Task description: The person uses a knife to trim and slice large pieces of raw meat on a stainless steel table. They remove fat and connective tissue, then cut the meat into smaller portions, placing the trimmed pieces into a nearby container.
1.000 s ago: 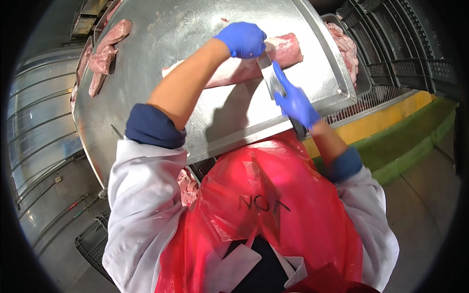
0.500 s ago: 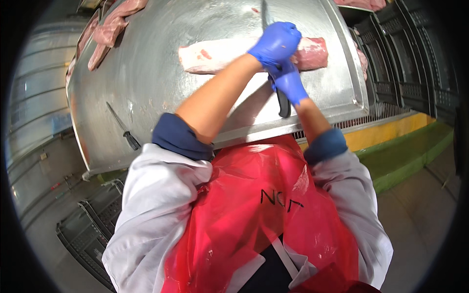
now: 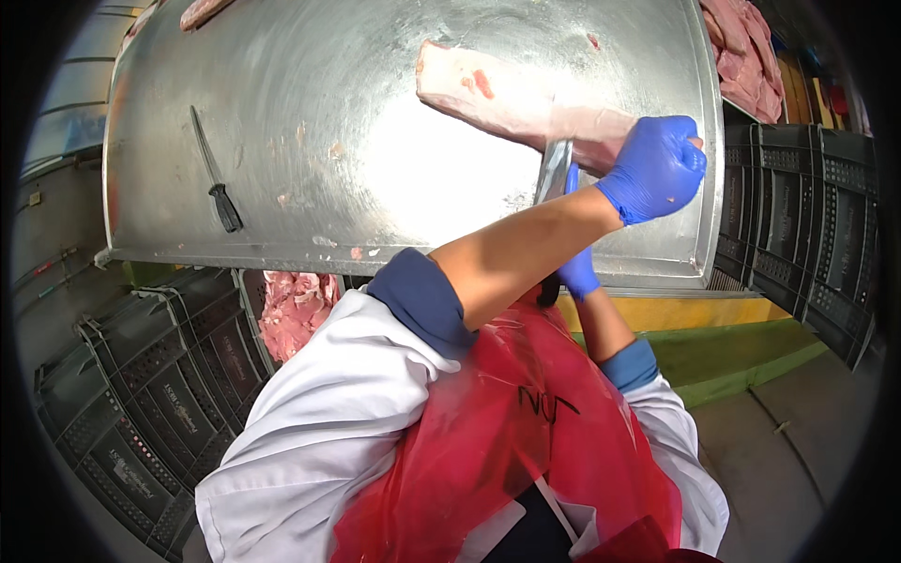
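A long pork loin (image 3: 497, 98) with a pale fat side lies slanted across the steel table. My left hand (image 3: 657, 171), in a blue glove, is closed in a fist on its right end; a pinkish bit shows at the edge of the fist. Under my left forearm, my right hand (image 3: 579, 272), also blue-gloved, is closed round the black handle of a knife (image 3: 556, 171). Its blade points away from me, with the tip at the loin's near edge. My left forearm hides the middle of the knife and part of the right hand.
On the steel table (image 3: 310, 188), a sharpening steel (image 3: 212, 174) with a black handle lies at the left. More meat (image 3: 743, 56) is piled beyond the right edge, and meat trimmings (image 3: 296, 310) sit below the front edge. Dark crates (image 3: 784, 216) stand on both sides.
My left hand has moved right to the loin's end. My right hand has drawn the knife back toward me, and its blade now shows. The loin has turned to a slant.
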Demonstrator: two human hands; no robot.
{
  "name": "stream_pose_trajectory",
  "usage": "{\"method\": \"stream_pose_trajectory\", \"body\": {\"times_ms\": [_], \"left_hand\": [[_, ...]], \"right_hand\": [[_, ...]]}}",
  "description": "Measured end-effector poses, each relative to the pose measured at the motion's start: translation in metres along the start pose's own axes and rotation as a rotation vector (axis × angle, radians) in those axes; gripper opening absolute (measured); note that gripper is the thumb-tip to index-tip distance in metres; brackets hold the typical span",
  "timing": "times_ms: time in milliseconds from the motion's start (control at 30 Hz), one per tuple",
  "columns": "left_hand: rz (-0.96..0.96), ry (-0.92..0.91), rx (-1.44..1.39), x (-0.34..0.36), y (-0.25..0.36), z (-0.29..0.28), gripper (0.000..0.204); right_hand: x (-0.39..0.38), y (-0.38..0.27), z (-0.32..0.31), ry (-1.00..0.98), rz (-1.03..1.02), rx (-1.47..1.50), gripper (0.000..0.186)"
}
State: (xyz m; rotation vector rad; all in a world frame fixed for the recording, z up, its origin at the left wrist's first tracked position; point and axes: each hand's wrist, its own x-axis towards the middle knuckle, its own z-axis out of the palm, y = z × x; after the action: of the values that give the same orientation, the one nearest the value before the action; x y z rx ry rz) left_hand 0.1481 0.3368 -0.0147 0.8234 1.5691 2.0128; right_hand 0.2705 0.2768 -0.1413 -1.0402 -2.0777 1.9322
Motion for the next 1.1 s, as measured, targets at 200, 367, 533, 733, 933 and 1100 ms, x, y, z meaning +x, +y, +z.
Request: {"method": "stream_pose_trajectory", "body": {"times_ms": [200, 367, 533, 733, 933, 1100], "left_hand": [[0.173, 0.073, 0.054, 0.014, 0.033, -0.014, 0.025], [0.277, 0.115, 0.014, 0.01, 0.058, -0.02, 0.021], [0.241, 0.148, -0.055, 0.019, 0.07, -0.025, 0.019], [0.389, 0.16, -0.084, 0.005, 0.093, -0.026, 0.016], [0.435, 0.23, -0.078, 0.022, 0.111, -0.033, 0.014], [0.438, 0.184, -0.125, 0.016, 0.127, -0.024, 0.012]], "right_hand": [[0.08, -0.043, 0.024, -0.028, -0.02, -0.073, 0.067], [0.046, -0.037, 0.039, -0.021, -0.043, -0.105, 0.073], [0.05, -0.063, 0.062, -0.057, -0.057, -0.136, 0.08], [0.082, -0.062, 0.082, -0.047, -0.018, -0.269, 0.072], [0.049, -0.042, 0.099, -0.068, -0.072, -0.402, 0.068], [0.113, -0.052, 0.121, -0.124, 0.002, -0.293, 0.063]]}}
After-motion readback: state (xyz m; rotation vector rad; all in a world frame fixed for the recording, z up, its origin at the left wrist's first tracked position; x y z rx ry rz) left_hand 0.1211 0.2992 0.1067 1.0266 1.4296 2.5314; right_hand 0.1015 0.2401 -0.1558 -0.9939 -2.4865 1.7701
